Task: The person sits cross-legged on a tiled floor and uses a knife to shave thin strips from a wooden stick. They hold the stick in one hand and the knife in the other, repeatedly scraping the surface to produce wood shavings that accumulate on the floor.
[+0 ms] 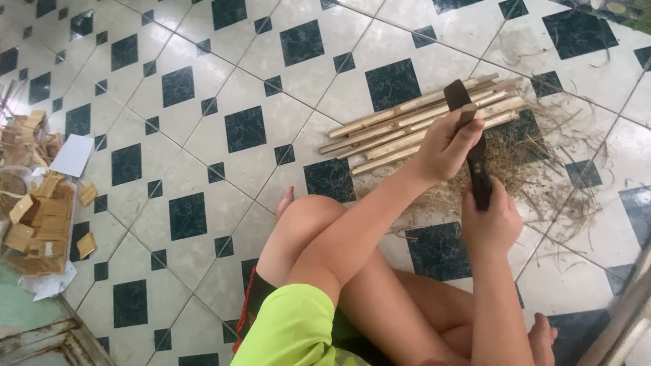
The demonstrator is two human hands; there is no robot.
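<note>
**A:** Legend, head view. What bounds the working area?

**B:** I see a tiled floor (203, 88), white with dark diamond insets. To the left and far it lies open. At the left edge stands a container of small wooden blocks (37, 227), with loose blocks and a sheet of white paper (71, 154) beside it. At the near right a pale metal bar (627, 305) crosses the corner. The person's folded legs fill the near centre, one knee (308, 213) raised.

**A:** And around the hands?

**B:** A bundle of split wooden sticks (407, 132) lies on the floor just beyond the hands, running left to right and slightly away. A heap of dry fibrous shavings (536, 169) spreads to its right and nearer, reaching under the hands.

**A:** The grip on each side?

**B:** The left hand (444, 146) has its grip closed around a short wooden stick (466, 115), whose upper end shows above the fingers. The right hand (491, 220) is clamped on the dark handle of a heavy knife (475, 142); the blade rises from that fist past the left hand, its tip (456, 93) over the bundle.

**A:** Blade and stick, touching?

**B:** They lie against each other where they cross; the exact contact I cannot tell.
</note>
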